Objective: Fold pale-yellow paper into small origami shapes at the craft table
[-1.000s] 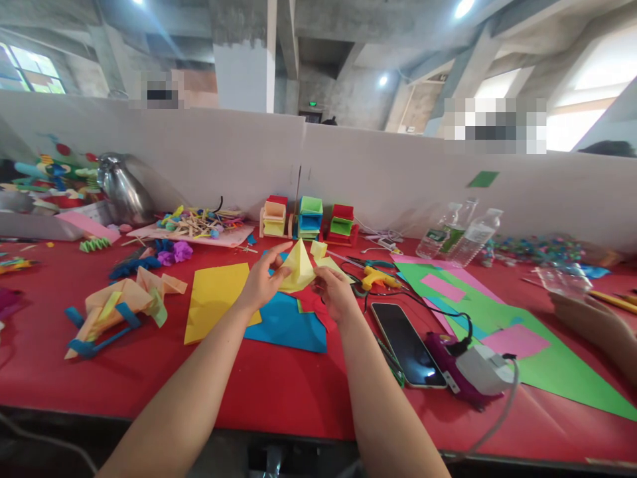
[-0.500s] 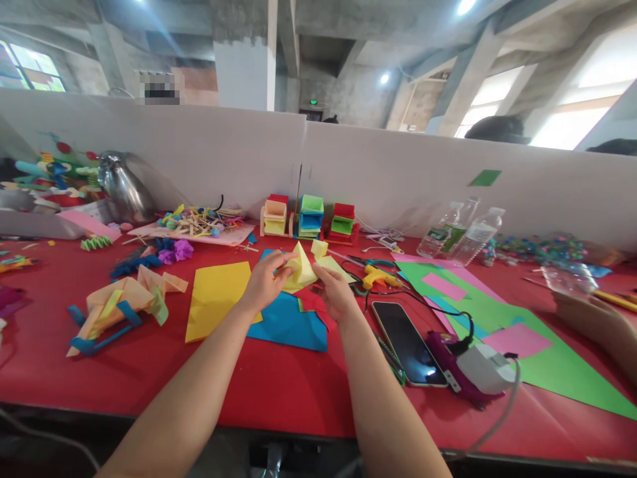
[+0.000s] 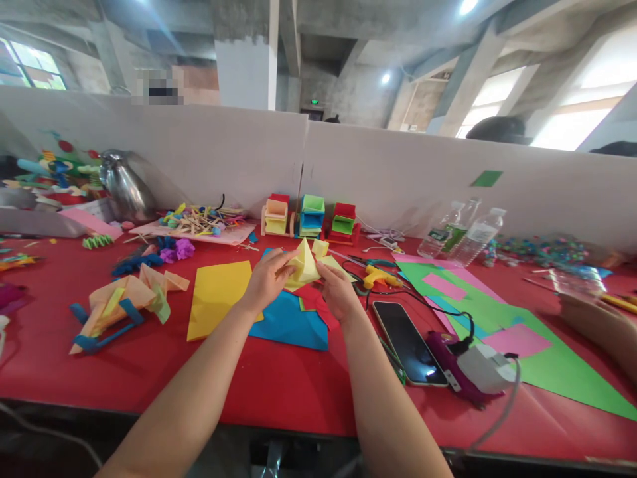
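Between my two hands is a folded piece of pale yellow paper (image 3: pixel 304 267), with a pointed peak standing up in the middle. My left hand (image 3: pixel 269 279) pinches its left side between thumb and fingers. On the right edge, my right hand (image 3: pixel 336 287) is closed with its thumb against the paper. Below them lie a blue sheet (image 3: pixel 291 324), a yellow sheet (image 3: pixel 219 299) and some red paper pieces (image 3: pixel 326 312). Another pale yellow piece (image 3: pixel 338 267) lies just behind my right hand, beside a small yellow folded bit (image 3: pixel 320 248).
A phone (image 3: pixel 409 342) and a purple power strip (image 3: pixel 448 362) with cables lie to the right, near a yellow glue gun (image 3: pixel 381 277). An orange paper model (image 3: pixel 119 302) stands left. Bottles (image 3: pixel 478 236) stand at the back. Another person's hand (image 3: pixel 592 318) is at far right.
The yellow paper has turned slightly, its peak now a bit farther right and higher. Both hands keep hold of it and have barely moved.
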Action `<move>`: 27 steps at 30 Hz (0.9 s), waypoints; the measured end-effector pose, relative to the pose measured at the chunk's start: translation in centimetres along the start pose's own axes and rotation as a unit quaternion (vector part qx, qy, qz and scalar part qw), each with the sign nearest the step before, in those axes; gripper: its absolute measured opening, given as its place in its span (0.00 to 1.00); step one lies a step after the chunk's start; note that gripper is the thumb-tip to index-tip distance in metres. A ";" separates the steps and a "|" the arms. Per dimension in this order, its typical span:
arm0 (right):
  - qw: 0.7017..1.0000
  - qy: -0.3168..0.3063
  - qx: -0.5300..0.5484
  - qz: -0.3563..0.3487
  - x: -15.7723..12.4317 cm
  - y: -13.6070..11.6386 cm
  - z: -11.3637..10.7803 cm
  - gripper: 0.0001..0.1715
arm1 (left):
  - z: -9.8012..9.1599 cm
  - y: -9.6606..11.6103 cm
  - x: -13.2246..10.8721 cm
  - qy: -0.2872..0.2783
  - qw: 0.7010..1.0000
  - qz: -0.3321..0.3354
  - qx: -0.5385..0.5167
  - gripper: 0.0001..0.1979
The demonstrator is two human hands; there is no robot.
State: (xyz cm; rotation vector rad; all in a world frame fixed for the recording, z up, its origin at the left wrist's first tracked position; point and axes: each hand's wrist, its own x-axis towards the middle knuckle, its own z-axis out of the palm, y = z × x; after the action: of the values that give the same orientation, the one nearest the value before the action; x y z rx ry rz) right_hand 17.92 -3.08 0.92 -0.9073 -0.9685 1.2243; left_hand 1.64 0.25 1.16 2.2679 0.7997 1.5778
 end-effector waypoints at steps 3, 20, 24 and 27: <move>1.000 -0.002 0.000 -0.007 0.0 -0.1 0.1 0.13 | 0.1 0.3 -0.1 0.004 1.000 0.002 -0.013 0.15; 0.987 0.056 -0.113 -0.096 0.2 -0.1 0.2 0.20 | 1.3 0.0 0.0 0.015 0.906 -0.236 -0.351 0.26; 0.982 0.073 -0.143 -0.097 0.1 -0.1 0.2 0.20 | 1.4 0.2 -0.1 -0.023 0.893 -0.274 -0.356 0.13; 0.981 0.074 -0.157 -0.091 0.1 -0.1 0.3 0.21 | 1.2 0.1 -0.1 -0.033 0.895 -0.287 -0.340 0.12</move>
State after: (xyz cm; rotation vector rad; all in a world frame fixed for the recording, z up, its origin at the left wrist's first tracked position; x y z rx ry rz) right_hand 17.70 -3.01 1.10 -1.1130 -1.1177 0.8491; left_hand 2.73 0.19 0.71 1.4041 0.6676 1.2225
